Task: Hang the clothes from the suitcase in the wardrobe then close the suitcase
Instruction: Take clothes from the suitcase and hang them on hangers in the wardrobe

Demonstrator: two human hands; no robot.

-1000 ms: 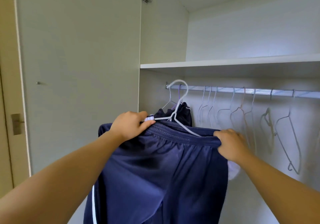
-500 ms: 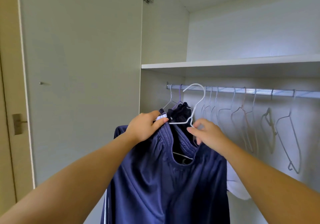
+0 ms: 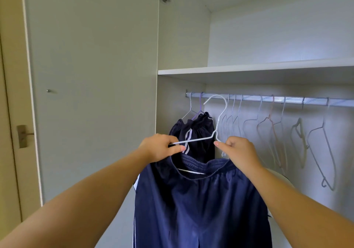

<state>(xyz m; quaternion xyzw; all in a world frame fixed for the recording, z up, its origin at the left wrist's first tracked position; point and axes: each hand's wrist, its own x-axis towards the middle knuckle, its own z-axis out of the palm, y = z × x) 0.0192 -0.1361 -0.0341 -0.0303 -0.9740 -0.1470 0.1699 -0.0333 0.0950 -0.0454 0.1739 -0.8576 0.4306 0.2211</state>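
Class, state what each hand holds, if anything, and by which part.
The left hand grips the white hanger by its left shoulder wire; the right hand pinches it just below the neck. The navy shorts hang from it.

Beige room door (image 3: 11, 171), metal handle (image 3: 24, 135) far left.

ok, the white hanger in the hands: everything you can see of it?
The white hanger is thin wire: hook opening left, kinked neck, sloping shoulder, bottom bar showing inside the navy shorts' waistband. Tilted, left end lower. The left hand pinches its left end, the right hand pinches below the neck. Hook is at rail height, apparently not yet over it.
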